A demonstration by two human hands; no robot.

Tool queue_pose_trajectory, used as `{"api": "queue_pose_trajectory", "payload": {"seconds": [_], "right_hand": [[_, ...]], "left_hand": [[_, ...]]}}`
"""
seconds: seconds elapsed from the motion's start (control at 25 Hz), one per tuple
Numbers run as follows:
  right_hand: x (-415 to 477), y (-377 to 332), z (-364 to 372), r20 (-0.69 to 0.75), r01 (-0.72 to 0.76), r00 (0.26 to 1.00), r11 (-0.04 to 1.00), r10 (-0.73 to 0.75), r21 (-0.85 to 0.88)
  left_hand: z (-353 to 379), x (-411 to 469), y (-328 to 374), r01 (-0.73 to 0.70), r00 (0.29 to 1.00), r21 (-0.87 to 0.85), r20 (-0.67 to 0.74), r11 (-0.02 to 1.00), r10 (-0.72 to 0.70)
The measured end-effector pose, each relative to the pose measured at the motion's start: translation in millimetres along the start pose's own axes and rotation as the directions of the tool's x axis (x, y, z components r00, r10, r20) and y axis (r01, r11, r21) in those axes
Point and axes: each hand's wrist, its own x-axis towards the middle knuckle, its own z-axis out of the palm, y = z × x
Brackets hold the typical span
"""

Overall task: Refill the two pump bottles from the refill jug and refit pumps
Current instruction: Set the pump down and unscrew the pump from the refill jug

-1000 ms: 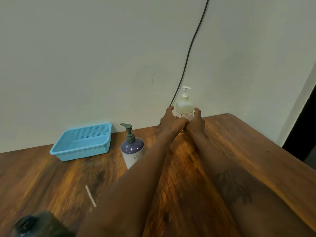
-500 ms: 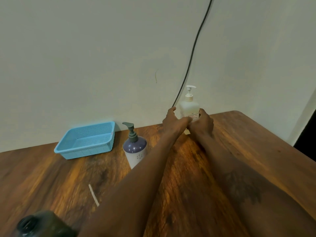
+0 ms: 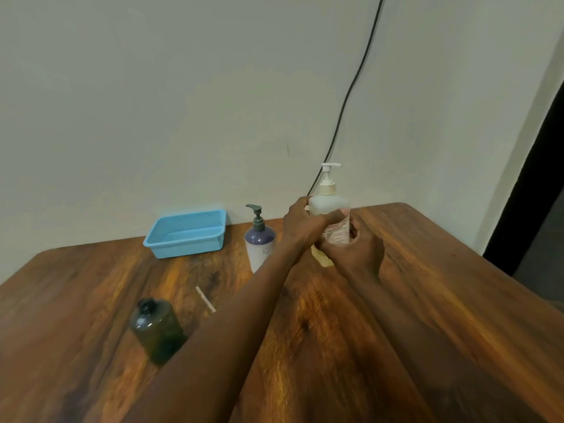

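Fingers (image 3: pixel 335 215) wrap clear btl (image 3: pixel 328 203), label (image 3: pixel 338 232) part-hidden

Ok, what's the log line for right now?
left hand: holds white pump bottle | right hand: holds it too | pump: on | purple bottle: untouched

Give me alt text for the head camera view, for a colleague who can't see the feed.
The left hand and right hand grip a translucent white pump bottle, pump fitted, at the far side of a wooden table. Left of it stand a purple-topped pump bottle and a blue basket; nearer, a dark refill jug and a thin white stick.
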Motion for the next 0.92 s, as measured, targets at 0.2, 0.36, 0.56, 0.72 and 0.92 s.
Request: {"api": "queue_pose_trajectory", "payload": {"seconds": [0.2,0.36,0.56,0.72,0.92], "right_hand": [[-53,-50,-28,0.013,0.105,0.994,0.99,-0.107,0.093],[-81,-95,-37,0.045,0.177,0.98,0.955,-0.193,0.238],[-102,-144,-32,0.151,0.199,0.949,0.897,-0.277,0.394],[-107,-171,-27,0.314,0.168,0.868,0.823,-0.384,0.542],[-106,-215,-22,0.315,0.129,0.843,0.733,-0.436,0.668]], "left_hand": [[-52,-53,13,-0.046,0.999,0.037,-0.009,0.998,0.046],[-97,-88,28,-0.104,0.993,0.056,-0.047,0.993,0.106],[-156,-125,44,-0.139,0.986,0.023,-0.093,0.99,0.14],[-207,-150,47,-0.169,0.978,0.042,-0.119,0.985,0.173],[-261,-179,41,-0.186,0.969,0.079,-0.152,0.979,0.196]]}}
